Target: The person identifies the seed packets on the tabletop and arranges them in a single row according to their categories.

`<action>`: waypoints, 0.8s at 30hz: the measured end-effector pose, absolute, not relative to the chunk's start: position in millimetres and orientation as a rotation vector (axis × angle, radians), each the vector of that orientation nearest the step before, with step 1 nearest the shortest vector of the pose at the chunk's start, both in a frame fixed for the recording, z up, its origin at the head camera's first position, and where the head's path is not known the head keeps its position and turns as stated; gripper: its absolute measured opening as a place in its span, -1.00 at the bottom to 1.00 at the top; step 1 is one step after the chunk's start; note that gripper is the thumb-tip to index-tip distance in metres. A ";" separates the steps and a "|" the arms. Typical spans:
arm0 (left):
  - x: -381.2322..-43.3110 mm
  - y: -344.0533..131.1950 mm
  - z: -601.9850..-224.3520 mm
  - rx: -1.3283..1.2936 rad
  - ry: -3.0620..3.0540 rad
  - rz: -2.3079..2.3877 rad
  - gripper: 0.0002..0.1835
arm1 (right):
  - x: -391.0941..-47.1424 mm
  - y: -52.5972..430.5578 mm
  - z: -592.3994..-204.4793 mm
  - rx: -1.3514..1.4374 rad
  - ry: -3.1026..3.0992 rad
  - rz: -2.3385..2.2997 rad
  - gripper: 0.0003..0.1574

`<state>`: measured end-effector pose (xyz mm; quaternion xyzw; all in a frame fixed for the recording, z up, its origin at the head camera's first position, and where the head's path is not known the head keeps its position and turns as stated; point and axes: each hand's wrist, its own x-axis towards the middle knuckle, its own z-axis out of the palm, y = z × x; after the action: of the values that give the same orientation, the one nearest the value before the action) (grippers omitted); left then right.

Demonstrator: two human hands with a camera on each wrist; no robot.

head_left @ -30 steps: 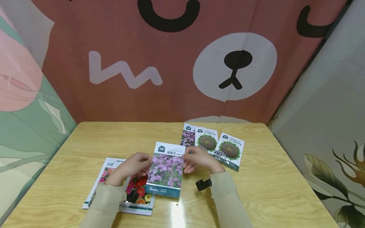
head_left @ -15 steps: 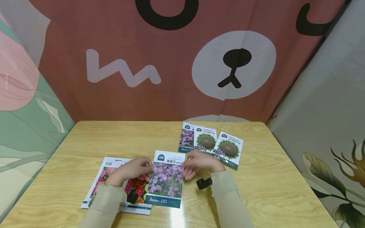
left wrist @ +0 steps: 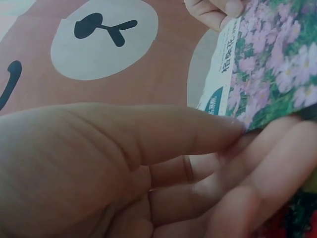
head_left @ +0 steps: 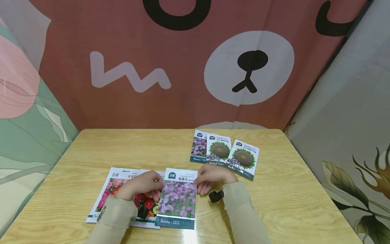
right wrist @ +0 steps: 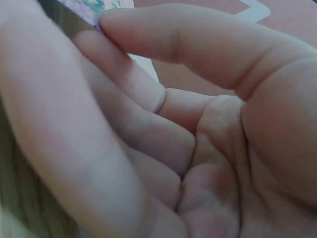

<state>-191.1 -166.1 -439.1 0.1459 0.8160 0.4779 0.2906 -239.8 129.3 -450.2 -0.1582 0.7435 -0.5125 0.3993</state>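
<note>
A seed packet printed with purple-pink flowers stands between my two hands in the head view, its picture facing me. My left hand pinches its left edge between thumb and fingers; the left wrist view shows the thumb on the packet's printed face. On the opposite edge, my right hand pinches with thumb and forefinger, and a corner of the packet shows at those fingertips in the right wrist view. Under my left hand lie packets with red and pink flowers, partly covered by the hand and the purple packet.
Farther back on the wooden table lie two sunflower packets and another purple-flower packet, partly overlapping. A bear-print cloth hangs behind the table's far edge. A small black device sits at my right wrist.
Both hands have brought the purple-flower packet lower and nearer to me, beside the red-flower packets. The grip on its two edges stays the same. The packets at the back have not moved.
</note>
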 end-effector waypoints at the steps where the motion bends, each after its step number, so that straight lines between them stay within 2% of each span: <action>1: -190.9 -165.7 -439.4 0.381 2.177 1.269 -0.77 | -239.7 129.0 -450.8 -0.393 1.883 -1.291 -0.82; 24: -187.9 -157.3 -443.6 0.239 2.242 1.215 -0.77 | -234.7 119.7 -453.4 -0.286 1.992 -1.265 -0.76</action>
<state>-187.9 -157.3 -443.6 0.0894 0.8388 0.4547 0.2860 -234.7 119.7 -453.4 -0.1118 0.7775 -0.4938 0.3730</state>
